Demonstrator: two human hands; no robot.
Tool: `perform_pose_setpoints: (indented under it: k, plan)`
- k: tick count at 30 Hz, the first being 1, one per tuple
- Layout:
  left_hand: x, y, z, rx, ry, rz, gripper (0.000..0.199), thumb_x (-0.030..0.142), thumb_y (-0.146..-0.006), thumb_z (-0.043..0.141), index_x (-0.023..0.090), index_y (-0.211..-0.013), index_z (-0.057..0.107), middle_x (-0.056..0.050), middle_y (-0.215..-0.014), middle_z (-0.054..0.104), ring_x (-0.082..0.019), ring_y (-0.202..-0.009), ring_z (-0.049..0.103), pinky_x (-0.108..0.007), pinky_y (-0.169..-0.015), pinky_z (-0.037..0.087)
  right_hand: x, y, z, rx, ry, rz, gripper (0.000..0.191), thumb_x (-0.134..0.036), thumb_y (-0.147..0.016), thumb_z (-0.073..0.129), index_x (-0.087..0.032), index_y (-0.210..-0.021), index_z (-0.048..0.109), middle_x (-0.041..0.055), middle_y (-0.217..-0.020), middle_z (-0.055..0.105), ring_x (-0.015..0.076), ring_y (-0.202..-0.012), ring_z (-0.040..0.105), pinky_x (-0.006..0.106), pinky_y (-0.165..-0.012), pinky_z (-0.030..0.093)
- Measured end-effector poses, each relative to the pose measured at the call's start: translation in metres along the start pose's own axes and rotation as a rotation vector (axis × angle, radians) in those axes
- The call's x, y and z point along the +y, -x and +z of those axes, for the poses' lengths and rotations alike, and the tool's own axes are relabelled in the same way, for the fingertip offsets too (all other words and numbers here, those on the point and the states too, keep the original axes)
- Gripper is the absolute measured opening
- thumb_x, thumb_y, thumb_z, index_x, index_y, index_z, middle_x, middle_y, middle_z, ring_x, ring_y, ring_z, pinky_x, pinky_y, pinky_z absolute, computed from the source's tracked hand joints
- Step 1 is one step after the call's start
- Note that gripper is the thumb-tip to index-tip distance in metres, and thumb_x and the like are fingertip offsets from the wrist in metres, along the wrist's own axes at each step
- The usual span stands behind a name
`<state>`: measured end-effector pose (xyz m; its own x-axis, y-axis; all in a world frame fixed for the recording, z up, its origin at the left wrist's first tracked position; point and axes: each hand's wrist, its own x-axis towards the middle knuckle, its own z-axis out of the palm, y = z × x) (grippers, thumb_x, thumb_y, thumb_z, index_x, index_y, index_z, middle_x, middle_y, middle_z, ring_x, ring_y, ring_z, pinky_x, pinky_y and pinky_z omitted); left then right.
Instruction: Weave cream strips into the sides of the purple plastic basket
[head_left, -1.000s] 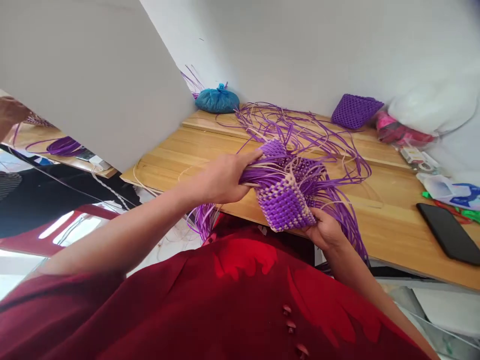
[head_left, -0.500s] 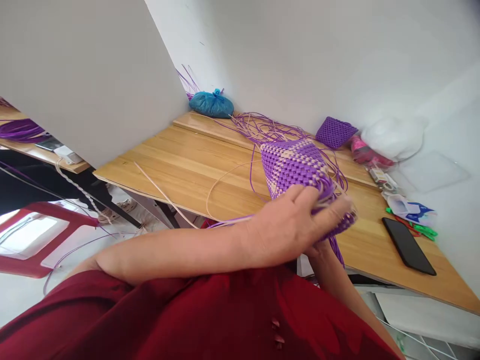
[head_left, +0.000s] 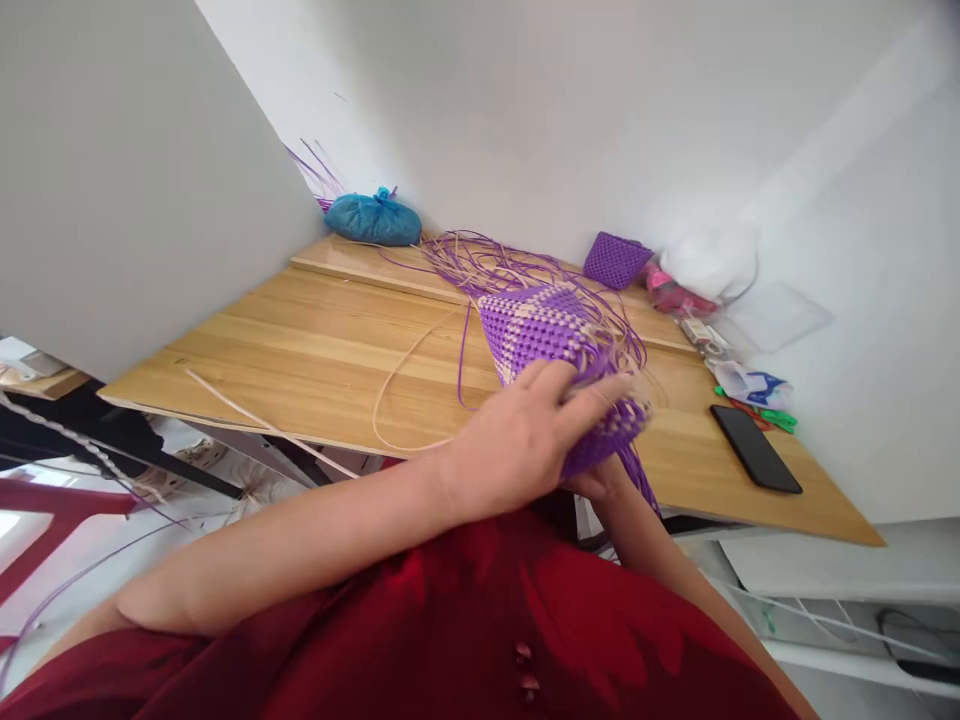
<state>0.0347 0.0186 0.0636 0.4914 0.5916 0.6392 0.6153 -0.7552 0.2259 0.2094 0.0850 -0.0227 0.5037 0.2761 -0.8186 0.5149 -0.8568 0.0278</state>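
Observation:
A purple and cream woven strap basket is tilted over the near edge of the wooden table, loose strap ends around its rim. My left hand reaches across from the left and is closed on the basket's near side, back of the hand facing up. Under the basket, my right hand holds it from below; most of its fingers are hidden behind the weave. A long cream strap curves out over the table to the left of the basket.
Loose purple and cream straps heap behind the basket. A blue plastic bag sits back left, a finished-looking purple basket back right. A black phone lies on the right of the wooden table. A red stool stands lower left.
The whole view has swung to the right, so everything appears farther left. Both hands still hold the basket, and the left fingers have shifted only slightly on it.

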Motion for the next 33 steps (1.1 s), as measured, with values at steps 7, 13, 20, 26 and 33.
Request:
perform_pose_setpoints:
  k: [7, 13, 20, 26, 33]
  plan:
    - [-0.036, -0.009, -0.009, 0.034, 0.191, -0.133, 0.055, 0.009, -0.088, 0.04, 0.021, -0.142, 0.048, -0.01, -0.121, 0.058, -0.023, -0.109, 0.055, -0.04, -0.101, 0.046, 0.012, -0.026, 0.01, -0.555, -0.871, -0.87, 0.038, -0.05, -0.092, 0.04, -0.02, -0.099, 0.063, 0.0079, -0.097, 0.067, 0.024, -0.095, 0.064, 0.04, -0.085, 0.056]
    - [-0.05, -0.009, -0.007, 0.116, 0.224, -0.224, 0.05, 0.015, -0.09, 0.042, 0.021, -0.138, 0.052, -0.008, -0.132, 0.058, -0.024, -0.123, 0.052, -0.044, -0.112, 0.039, 0.016, -0.026, 0.007, -0.931, -1.035, -1.092, 0.051, -0.054, -0.106, 0.027, -0.017, -0.107, 0.063, 0.0094, -0.101, 0.067, 0.0243, -0.094, 0.065, 0.041, -0.082, 0.057]
    - [-0.068, 0.017, -0.005, 0.246, 0.302, -0.432, 0.042, 0.021, -0.088, 0.05, 0.024, -0.13, 0.056, -0.006, -0.128, 0.061, -0.023, -0.118, 0.058, -0.042, -0.109, 0.044, 0.019, -0.024, 0.01, -1.167, -0.88, -1.145, 0.08, -0.07, -0.105, 0.01, -0.011, -0.12, 0.063, 0.0163, -0.104, 0.067, 0.0264, -0.102, 0.065, 0.038, -0.087, 0.056]
    - [-0.094, 0.051, -0.004, 0.206, 0.324, -0.668, 0.045, 0.02, -0.084, 0.047, 0.026, -0.129, 0.053, -0.002, -0.108, 0.063, -0.013, -0.076, 0.061, -0.025, -0.069, 0.055, 0.018, -0.023, 0.012, -1.274, -0.768, -1.199, 0.081, -0.066, -0.107, 0.009, -0.005, -0.121, 0.061, 0.0218, -0.109, 0.065, 0.0263, -0.103, 0.065, 0.031, -0.082, 0.057]
    - [-0.113, 0.065, -0.028, 0.065, -0.065, -0.488, 0.044, 0.025, -0.088, 0.054, 0.025, -0.132, 0.057, -0.007, -0.114, 0.066, -0.021, -0.097, 0.065, -0.033, -0.092, 0.05, 0.018, -0.025, 0.015, -1.262, -0.724, -1.273, 0.082, -0.066, -0.107, 0.007, -0.006, -0.117, 0.063, 0.0192, -0.109, 0.065, 0.0256, -0.105, 0.065, 0.031, -0.084, 0.056]
